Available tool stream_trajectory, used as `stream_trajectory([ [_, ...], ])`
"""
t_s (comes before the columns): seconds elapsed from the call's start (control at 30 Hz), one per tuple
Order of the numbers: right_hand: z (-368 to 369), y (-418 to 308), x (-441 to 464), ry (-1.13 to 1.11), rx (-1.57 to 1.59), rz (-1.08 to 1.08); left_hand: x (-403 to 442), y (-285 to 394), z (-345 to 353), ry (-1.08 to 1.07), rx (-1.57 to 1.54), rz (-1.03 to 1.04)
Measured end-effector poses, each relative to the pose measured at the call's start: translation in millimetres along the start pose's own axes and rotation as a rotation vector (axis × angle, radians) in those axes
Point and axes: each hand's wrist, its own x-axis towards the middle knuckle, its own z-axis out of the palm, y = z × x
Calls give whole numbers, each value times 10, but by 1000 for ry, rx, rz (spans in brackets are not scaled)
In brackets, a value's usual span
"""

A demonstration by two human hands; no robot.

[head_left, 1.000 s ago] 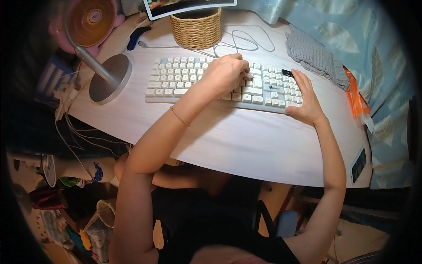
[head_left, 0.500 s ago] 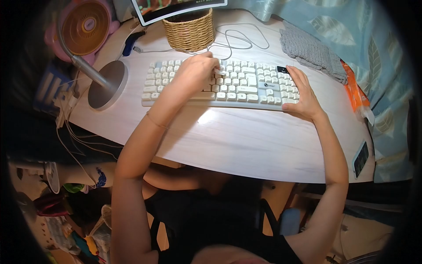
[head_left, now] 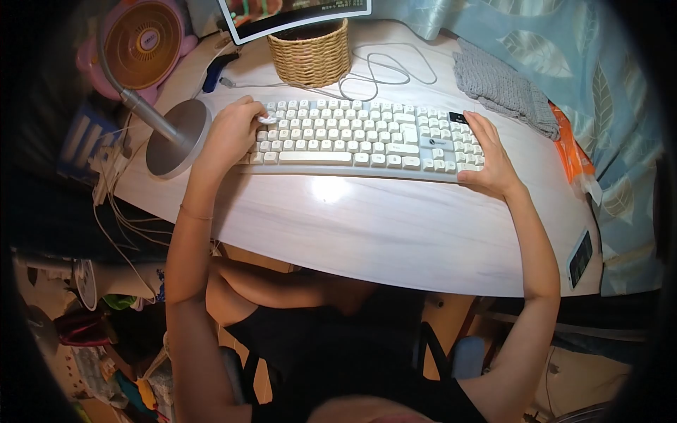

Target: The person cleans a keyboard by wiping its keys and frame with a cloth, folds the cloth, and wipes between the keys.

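A white keyboard (head_left: 338, 156) lies on the desk in front of me. My left hand (head_left: 236, 130) is over its left end, fingers pinched on a small white wad (head_left: 267, 119) that looks like tissue or a wipe, pressed against the upper left keys. Most of that wad is hidden by the fingers. At the other end, my right hand (head_left: 497, 158) spans the keyboard's right side, thumb at the front edge and fingers along the back corner beside a small black panel (head_left: 458, 117).
Behind the keyboard stand a wicker basket (head_left: 310, 60) and a monitor (head_left: 296, 14), with a loose grey cable (head_left: 377, 77). A lamp base (head_left: 180, 141) is at left, before a pink fan heater (head_left: 144, 42). Grey knitting (head_left: 504, 88), an orange bag (head_left: 570, 151) and a phone (head_left: 580, 259) lie right.
My left hand has moved left with the white wad, from the middle of the keyboard to its left end. The right hand keeps its place on the keyboard.
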Motion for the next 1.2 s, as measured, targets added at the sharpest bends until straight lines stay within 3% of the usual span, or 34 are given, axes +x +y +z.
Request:
stream_trajectory([
  [0.13, -8, -34, 6, -3, 5, 20, 178, 139, -72, -60, -25, 4],
  [0.3, -13, -58, -3, -6, -2, 35, 654, 840, 229, -151, -347, 142],
  [0.47, -17, -50, -6, -3, 6, 13, 967, 1295, 737, -11, -253, 388],
  [0.73, -34, -69, -8, -19, 4, 30, 993, 1422, 876, -114, -236, 385],
  [1.2, -22, -79, 2, -12, 15, 29, 760, 1411, 877, 61, 151, 400],
])
